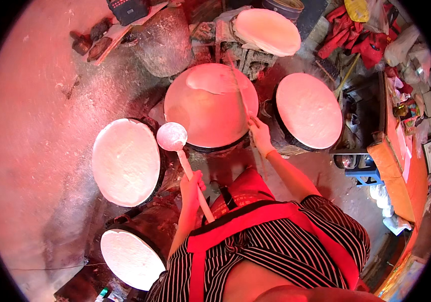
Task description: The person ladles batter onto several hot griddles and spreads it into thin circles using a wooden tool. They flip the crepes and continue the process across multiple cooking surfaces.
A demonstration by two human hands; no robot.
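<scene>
My left hand [191,187] grips the pale handle of a ladle [172,136], whose rounded bowl is coated with something white. The bowl overlaps the left front edge of a round griddle [204,117]. At the griddle's far side lies a pale patch of batter [208,81], covering only part of the surface. In my right hand [259,134] is a long thin stick [241,92], reaching across the griddle's right side to beyond its far rim. Pale round flatbreads cover a griddle on the right [309,111], one on the left [126,162] and another at lower left [132,259].
Behind the middle griddle, a stack of pale round flatbreads [267,32] rests on blocks. A large drum-like vessel [164,45] and a board [115,36] stand at far left. To the right are an orange counter [396,181], a blue stool [364,173] and red cloth [370,47].
</scene>
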